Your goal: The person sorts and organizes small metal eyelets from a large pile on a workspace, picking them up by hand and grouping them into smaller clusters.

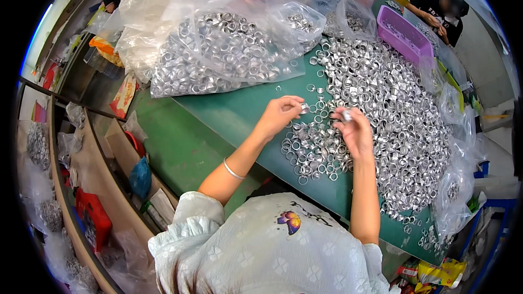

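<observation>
Above the green table (220, 113), my left hand (281, 114) pinches a silver ring (304, 108) between thumb and fingertips. My right hand (355, 130) is raised just to the right, its fingers curled around another silver ring (346, 115). Between and below the two hands lies a small loose group of silver rings (313, 149). It runs into a large heap of silver rings (406, 125) that spreads over the right side of the table. The rings in the heap differ in width and shape, too small to tell in detail.
A big clear plastic bag of rings (218, 57) stands at the table's far left. A purple basket (404, 35) sits beyond the heap, near another person (438, 13). Wooden shelving (90, 155) with a red bin (93, 219) is on my left. Plastic bags (455, 179) hang at the right edge.
</observation>
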Motion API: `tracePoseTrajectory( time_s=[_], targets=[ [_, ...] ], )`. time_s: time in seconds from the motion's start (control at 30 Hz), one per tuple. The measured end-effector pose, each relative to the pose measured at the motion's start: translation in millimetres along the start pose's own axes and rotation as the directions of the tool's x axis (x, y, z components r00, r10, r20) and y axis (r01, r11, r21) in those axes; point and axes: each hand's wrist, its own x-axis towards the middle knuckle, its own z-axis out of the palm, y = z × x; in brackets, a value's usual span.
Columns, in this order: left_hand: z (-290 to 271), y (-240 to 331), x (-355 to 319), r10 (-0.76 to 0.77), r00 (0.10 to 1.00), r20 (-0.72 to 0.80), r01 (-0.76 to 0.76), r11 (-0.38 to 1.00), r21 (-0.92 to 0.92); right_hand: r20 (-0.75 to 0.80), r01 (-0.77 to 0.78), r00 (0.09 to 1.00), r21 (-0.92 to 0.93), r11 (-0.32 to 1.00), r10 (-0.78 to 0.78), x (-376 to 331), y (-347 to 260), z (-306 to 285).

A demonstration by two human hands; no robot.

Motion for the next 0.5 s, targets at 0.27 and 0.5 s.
tracePoseTrajectory(
  time_s=[0.27,0.5],
  targets=[
    [17.7,-1.3,-18.0,-0.059,0.974,0.218,0.055,0.998,0.025,0.073,0.189,0.957,-0.890,0.414,-0.279,-28.3,0.1,-13.3],
    [43.3,9.8,-33.7,0.197,0.957,0.213,-0.286,0.767,0.575,0.144,0.092,0.961,-0.971,-0.219,-0.235,-33.6,7.8,11.9]
  ],
)
